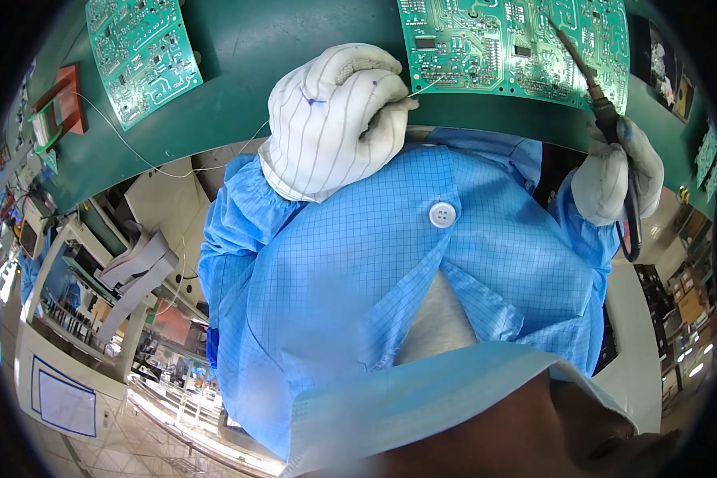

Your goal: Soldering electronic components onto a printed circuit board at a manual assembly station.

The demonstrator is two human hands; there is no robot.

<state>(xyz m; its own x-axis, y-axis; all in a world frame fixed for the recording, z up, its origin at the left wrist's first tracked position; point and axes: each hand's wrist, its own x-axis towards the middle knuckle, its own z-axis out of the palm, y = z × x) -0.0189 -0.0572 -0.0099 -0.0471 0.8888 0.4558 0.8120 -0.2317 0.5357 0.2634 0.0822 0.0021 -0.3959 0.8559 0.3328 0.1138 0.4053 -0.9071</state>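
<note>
My left hand (334,123), in a white striped glove, is closed with thumb and fingers pinching a thin solder wire (428,88). The wire's short end pokes out over the near-left edge of a green circuit board (474,60). My right hand (620,174), also gloved, grips a soldering iron (605,118) by its dark handle. The iron slants up and left, its tip above the right half of that board. Whether the tip touches the board, I cannot tell.
A second green circuit board (143,60) lies at the left on the green bench mat (295,24). A solder spool (46,127) sits by a red-brown holder (70,99) at far left; its wire trails to my left hand. More boards (707,163) are at far right.
</note>
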